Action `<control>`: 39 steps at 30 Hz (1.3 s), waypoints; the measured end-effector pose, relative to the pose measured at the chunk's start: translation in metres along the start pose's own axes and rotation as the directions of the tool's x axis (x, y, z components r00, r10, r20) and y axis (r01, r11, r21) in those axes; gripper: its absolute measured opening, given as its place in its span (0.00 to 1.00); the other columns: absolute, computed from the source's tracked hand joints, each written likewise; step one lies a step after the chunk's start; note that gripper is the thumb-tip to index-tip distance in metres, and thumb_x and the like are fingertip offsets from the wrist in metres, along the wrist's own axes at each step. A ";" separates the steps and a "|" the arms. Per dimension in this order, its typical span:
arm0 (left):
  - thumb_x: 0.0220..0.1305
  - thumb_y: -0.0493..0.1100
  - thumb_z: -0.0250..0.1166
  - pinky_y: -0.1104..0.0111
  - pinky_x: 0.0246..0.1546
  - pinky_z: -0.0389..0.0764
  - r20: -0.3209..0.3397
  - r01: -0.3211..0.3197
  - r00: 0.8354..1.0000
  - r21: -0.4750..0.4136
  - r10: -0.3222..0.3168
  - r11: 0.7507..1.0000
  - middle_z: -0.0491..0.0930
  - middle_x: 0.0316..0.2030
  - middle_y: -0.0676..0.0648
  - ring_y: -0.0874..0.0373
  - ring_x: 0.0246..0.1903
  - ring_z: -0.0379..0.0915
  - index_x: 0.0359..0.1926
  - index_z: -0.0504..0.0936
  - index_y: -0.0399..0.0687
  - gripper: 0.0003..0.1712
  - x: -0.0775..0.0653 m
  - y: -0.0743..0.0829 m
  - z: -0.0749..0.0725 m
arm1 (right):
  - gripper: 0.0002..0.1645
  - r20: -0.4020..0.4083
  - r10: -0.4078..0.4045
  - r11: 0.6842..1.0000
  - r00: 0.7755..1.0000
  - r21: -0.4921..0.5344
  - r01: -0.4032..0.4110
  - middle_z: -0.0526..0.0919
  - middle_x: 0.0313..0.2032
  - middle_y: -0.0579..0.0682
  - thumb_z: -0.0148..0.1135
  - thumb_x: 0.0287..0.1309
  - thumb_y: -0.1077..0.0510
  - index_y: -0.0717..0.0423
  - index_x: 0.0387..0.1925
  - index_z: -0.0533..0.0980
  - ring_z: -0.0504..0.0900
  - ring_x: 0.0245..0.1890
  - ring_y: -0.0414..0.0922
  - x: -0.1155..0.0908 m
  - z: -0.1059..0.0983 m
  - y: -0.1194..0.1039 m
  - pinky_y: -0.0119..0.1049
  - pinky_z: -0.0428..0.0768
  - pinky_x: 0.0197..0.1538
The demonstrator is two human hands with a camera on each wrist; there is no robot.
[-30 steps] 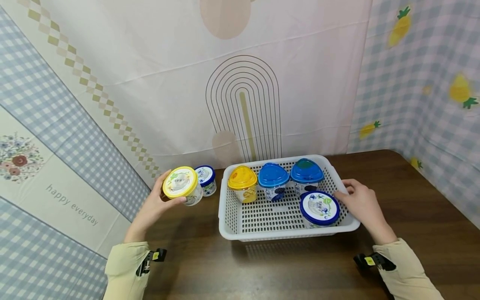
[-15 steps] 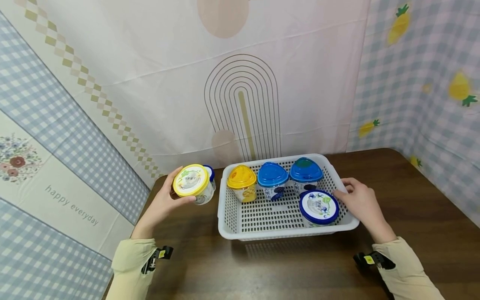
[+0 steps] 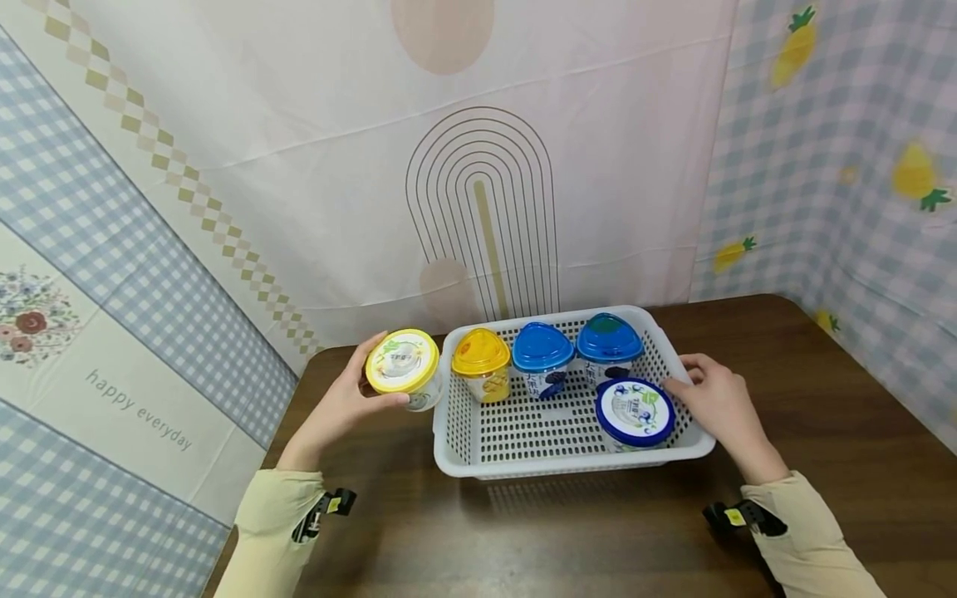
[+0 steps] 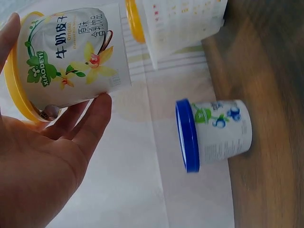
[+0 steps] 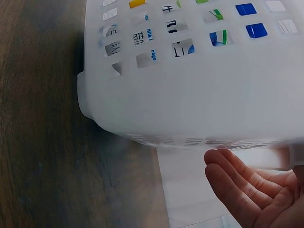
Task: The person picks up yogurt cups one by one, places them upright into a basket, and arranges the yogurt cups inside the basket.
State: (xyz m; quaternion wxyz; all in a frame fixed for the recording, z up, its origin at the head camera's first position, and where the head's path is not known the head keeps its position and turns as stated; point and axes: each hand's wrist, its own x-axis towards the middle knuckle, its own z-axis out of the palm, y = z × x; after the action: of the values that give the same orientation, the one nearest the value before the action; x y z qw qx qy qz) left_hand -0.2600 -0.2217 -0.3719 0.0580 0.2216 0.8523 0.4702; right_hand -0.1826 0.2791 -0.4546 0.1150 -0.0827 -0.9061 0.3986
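Observation:
In the head view my left hand (image 3: 340, 407) holds a white cup with a yellow lid (image 3: 404, 361) just off the left end of a white perforated basket (image 3: 576, 469). The left wrist view shows its flower print (image 4: 90, 61), thumb and fingers around the cup. A smaller blue-lidded cup (image 4: 223, 128) stands on the table beyond; in the head view it is hidden. My right hand (image 3: 718, 403) grips the basket's right rim, with the fingers (image 5: 237, 190) by its outer side in the right wrist view. Inside the basket, a wide blue-lidded cup (image 3: 635, 413) sits at front right.
Along the basket's back stand a cup with a yellow domed lid (image 3: 482, 365) and two cups with blue domed lids, one in the middle (image 3: 543, 357), one at right (image 3: 609, 345). Behind the brown table (image 3: 419, 531) hangs a printed cloth (image 3: 321, 208).
My left hand has carried the yellow-lidded cup rightward to the basket's left end, covering the small blue-lidded cup in the head view. My right hand keeps its grip on the basket.

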 end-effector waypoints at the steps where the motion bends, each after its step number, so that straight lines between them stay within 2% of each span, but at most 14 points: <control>1: 0.58 0.45 0.77 0.64 0.55 0.75 0.007 -0.007 1.000 -0.007 0.007 1.000 0.62 0.68 0.42 0.48 0.62 0.66 0.80 0.48 0.58 0.59 0.001 0.000 0.002 | 0.32 0.002 0.001 1.000 1.000 0.000 -0.001 0.82 0.44 0.72 0.63 0.67 0.51 0.73 0.61 0.70 0.85 0.39 0.62 0.000 0.000 0.000 0.55 0.85 0.38; 7: 0.56 0.45 0.78 0.59 0.57 0.75 0.051 -0.038 0.998 -0.042 0.040 0.998 0.63 0.69 0.47 0.49 0.62 0.66 0.78 0.51 0.61 0.58 0.008 0.001 0.015 | 0.32 -0.004 0.001 1.000 1.000 -0.001 -0.001 0.82 0.45 0.72 0.62 0.67 0.51 0.72 0.61 0.70 0.85 0.39 0.62 0.000 0.000 0.001 0.55 0.85 0.38; 12: 0.54 0.48 0.79 0.53 0.60 0.73 0.061 -0.022 0.998 -0.036 0.025 0.999 0.65 0.68 0.46 0.49 0.62 0.67 0.79 0.51 0.60 0.59 0.011 0.005 0.022 | 0.32 -0.001 0.007 1.000 1.000 0.002 -0.007 0.82 0.45 0.72 0.62 0.67 0.51 0.72 0.61 0.70 0.85 0.39 0.62 0.000 0.000 0.001 0.55 0.85 0.38; 16: 0.52 0.49 0.80 0.47 0.61 0.70 0.072 -0.012 0.997 -0.039 0.015 0.999 0.66 0.67 0.45 0.48 0.61 0.68 0.79 0.51 0.64 0.61 0.012 0.010 0.025 | 0.33 0.003 0.007 1.000 1.000 0.000 -0.007 0.82 0.45 0.73 0.63 0.67 0.51 0.73 0.61 0.70 0.85 0.40 0.63 0.000 0.000 0.000 0.56 0.85 0.38; 20: 0.52 0.50 0.80 0.48 0.61 0.71 0.088 -0.007 0.996 -0.023 0.009 1.000 0.66 0.68 0.45 0.48 0.62 0.68 0.78 0.51 0.66 0.60 0.014 0.012 0.028 | 0.33 0.003 0.011 1.000 1.000 -0.004 -0.011 0.82 0.46 0.73 0.63 0.67 0.51 0.73 0.61 0.70 0.85 0.41 0.64 0.000 0.000 -0.001 0.56 0.85 0.39; 31: 0.52 0.53 0.80 0.49 0.63 0.70 0.121 -0.017 0.993 -0.012 0.018 1.000 0.64 0.69 0.45 0.49 0.64 0.67 0.80 0.50 0.58 0.62 0.021 0.016 0.038 | 0.33 0.014 0.019 1.000 1.000 -0.002 -0.019 0.81 0.47 0.74 0.63 0.68 0.51 0.73 0.62 0.69 0.85 0.41 0.64 0.000 -0.001 -0.001 0.56 0.85 0.38; 39: 0.53 0.51 0.80 0.52 0.62 0.72 0.165 -0.022 0.986 -0.031 0.027 0.999 0.64 0.68 0.46 0.50 0.64 0.68 0.79 0.49 0.64 0.61 0.026 0.020 0.044 | 0.32 0.000 0.013 1.000 1.000 0.004 -0.013 0.82 0.45 0.73 0.63 0.67 0.51 0.72 0.61 0.70 0.85 0.39 0.63 0.000 0.000 0.000 0.55 0.85 0.38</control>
State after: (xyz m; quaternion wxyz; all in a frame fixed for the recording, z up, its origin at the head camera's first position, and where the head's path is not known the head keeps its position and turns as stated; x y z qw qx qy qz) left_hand -0.2626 -0.1669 -0.3768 0.1261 0.2695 0.8349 0.4630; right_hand -0.1826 0.2791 -0.4549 0.1125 -0.0885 -0.9048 0.4010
